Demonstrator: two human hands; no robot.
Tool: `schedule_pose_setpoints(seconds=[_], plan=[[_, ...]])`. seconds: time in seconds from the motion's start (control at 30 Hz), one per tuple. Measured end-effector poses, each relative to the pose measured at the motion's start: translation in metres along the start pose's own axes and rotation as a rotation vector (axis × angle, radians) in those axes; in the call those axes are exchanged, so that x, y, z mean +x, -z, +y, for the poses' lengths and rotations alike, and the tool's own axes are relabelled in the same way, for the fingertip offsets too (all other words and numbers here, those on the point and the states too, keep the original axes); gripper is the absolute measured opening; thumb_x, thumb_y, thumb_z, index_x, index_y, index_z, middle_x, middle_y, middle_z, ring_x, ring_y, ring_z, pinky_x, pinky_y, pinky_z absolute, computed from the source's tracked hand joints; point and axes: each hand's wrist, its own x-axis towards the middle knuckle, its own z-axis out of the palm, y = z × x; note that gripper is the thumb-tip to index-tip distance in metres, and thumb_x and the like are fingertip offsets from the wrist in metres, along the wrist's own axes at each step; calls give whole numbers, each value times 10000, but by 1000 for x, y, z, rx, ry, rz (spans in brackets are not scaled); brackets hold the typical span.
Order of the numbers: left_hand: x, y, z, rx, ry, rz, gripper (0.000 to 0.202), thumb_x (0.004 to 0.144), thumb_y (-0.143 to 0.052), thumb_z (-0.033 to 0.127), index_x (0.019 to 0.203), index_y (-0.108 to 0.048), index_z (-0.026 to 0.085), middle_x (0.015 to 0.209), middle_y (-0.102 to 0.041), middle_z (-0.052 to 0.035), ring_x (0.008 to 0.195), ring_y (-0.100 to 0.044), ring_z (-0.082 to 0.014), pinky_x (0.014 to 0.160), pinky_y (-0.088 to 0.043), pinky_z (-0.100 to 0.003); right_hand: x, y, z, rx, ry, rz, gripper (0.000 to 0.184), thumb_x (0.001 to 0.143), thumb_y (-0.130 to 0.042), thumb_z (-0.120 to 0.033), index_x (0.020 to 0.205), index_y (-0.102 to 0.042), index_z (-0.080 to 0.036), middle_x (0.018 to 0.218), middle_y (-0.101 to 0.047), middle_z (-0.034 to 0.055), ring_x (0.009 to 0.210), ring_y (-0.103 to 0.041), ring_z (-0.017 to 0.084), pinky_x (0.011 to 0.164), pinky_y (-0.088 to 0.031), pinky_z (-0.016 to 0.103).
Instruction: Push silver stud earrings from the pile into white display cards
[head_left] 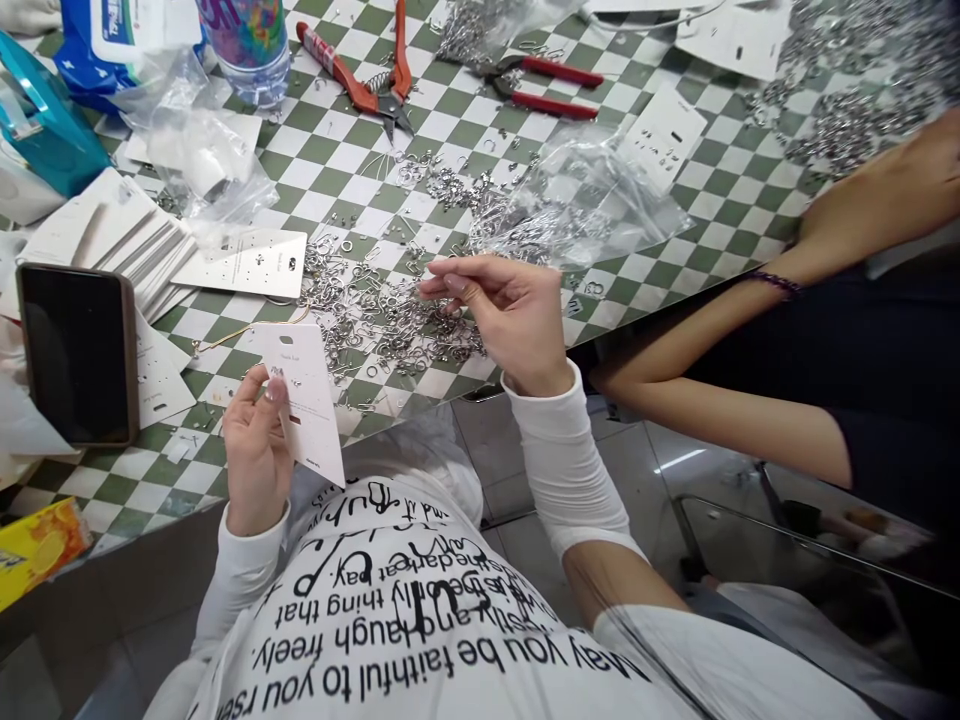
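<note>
My left hand (259,450) pinches a white earring card (311,430) upright near the table's front edge. The card has printed text, slots and a few small metal pieces near my thumb. Over a spread of small silver jewelry findings (390,320), my right hand (517,315) hovers with thumb and forefinger brought together. Whatever sits between those fingertips is too small to make out. Just beyond that hand lies a clear plastic bag (577,200) with silver pieces in and around it.
A phone (79,355) stands at left by stacked white cards (127,245). Orange-handled pruners (367,85), red-handled pliers (551,85) and a bottle (251,50) are farther back. A co-worker's arm (750,290) reaches in from the right, beside a large heap of metal pieces (862,90).
</note>
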Motion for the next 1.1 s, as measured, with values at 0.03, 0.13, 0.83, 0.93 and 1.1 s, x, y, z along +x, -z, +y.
schedule_pose_setpoints(seconds=[0.03,0.13,0.83,0.93,1.1], plan=[[0,0,0,1,3,7,396,644,-952,394,876,-700,196,922,-784,-19,781,-740,-115,575,-537,-126,0,0,0,0,2,8,135,935,-672,-254,1021,-763,-202,907,-790,7,891,-774,174,719,-656,307],[0,-1,1,-4,22,18,404,628,-959,397,864,-700,196,924,-785,-24,779,-741,-121,553,-530,-128,0,-1,-2,17,13,33,131,940,-680,-297,1000,-755,-208,892,-785,2,876,-776,167,717,-650,290],[-3,-1,1,222,-104,83,375,763,-871,399,1018,-698,186,932,-785,-53,778,-757,-168,684,-614,-210,-9,-11,-11,291,-159,-104,184,870,-773,-398,920,-690,-242,937,-753,2,872,-726,142,782,-604,279],[-3,3,5,221,-198,143,358,763,-875,385,998,-705,175,910,-787,-49,773,-751,-155,713,-619,-206,-6,-5,-2,-114,35,-2,182,843,-797,-393,944,-735,-255,994,-706,20,888,-674,164,819,-590,333],[-1,9,9,219,-235,177,361,749,-884,387,984,-707,178,867,-782,-28,748,-738,-144,707,-619,-209,-5,-5,17,-524,223,-52,304,766,-863,-361,1041,-765,-277,1075,-649,58,1052,-616,264,956,-536,478]])
